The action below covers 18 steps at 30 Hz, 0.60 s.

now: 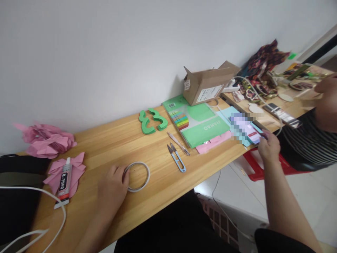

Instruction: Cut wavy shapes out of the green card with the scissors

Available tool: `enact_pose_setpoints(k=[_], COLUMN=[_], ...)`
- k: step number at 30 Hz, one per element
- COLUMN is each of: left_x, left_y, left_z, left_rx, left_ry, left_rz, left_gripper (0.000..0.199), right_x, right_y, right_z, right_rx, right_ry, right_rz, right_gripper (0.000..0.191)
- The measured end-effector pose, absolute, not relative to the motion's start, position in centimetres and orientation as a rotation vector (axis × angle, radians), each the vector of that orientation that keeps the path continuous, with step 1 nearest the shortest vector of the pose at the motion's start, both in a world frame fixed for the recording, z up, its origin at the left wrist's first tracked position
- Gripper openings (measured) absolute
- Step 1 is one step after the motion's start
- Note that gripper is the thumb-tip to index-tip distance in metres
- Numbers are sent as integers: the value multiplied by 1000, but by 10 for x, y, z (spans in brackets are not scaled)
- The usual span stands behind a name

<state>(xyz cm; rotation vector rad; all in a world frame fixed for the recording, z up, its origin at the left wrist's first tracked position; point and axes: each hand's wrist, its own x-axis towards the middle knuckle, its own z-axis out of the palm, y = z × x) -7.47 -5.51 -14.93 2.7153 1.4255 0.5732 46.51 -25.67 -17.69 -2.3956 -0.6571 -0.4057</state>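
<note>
My left hand [114,184] rests on the wooden table, its fingers closed on the left edge of a thin roll of tape [146,179] that lies flat. With my right hand [269,146] I grip the near end of a smartphone [246,128], its screen lit and partly blurred, over light blue sheets at the table's right. Between my hands lie blue thread snips [177,160] and a pen [179,143]. Behind them are green cut-out paper shapes [151,121] and a green paper packet [204,123].
An open cardboard box [207,86] stands by the wall. On the left, a glue tube [64,182] lies on folded pink paper, near a pink paper flower [47,140] and a white cable [50,191]. At right, another person's arm [328,103] is beside a cluttered table with a second phone [283,115].
</note>
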Motion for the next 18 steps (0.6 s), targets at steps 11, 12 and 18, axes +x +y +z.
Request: enact_pose_setpoints(k=[11,12,18], left_x=[-37,-35,-32], left_y=[9,12,16], left_z=[-131,-136,-163], left_rx=[2003,1953,1851], left_ry=[1287,1277,1307], left_rz=[889,901,981], left_gripper=[27,30,38], right_x=[463,462,466], right_y=[-255,-255,-259], right_z=[-182,-182,-182], right_rx=[-2428,-2434,-2498], right_ry=[-789,-811,-987], right_rz=[-496,-506,-581], right_gripper=[42,42,45])
